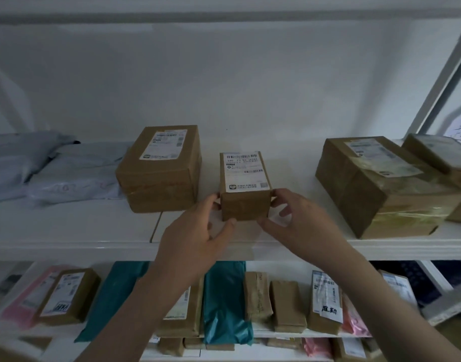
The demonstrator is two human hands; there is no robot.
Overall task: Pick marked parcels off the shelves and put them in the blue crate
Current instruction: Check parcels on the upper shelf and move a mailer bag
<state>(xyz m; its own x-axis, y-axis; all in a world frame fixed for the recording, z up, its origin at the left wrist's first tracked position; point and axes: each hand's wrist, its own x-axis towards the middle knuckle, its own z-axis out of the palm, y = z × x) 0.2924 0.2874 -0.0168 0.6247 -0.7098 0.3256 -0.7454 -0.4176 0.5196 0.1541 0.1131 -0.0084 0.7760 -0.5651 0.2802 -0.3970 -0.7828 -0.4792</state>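
Note:
A small brown cardboard parcel (245, 189) with a white shipping label on top stands on the white upper shelf (75, 231), near its front edge. My left hand (198, 231) grips its left side, thumb at the lower front corner. From the other side, my right hand (299, 220) holds the box with fingers on the right face and thumb under the front corner. On the lower shelf a brown parcel (326, 301) carries a white slip with handwritten black characters. The blue crate is not in view.
A bigger brown box (161, 168) stands left of the small parcel, with grey poly mailers (41, 168) further left. Two taped brown boxes (380, 186) sit at the right. The lower shelf holds teal mailers (224, 304), pink mailers and several brown parcels. A white upright post (443, 74) rises at the right.

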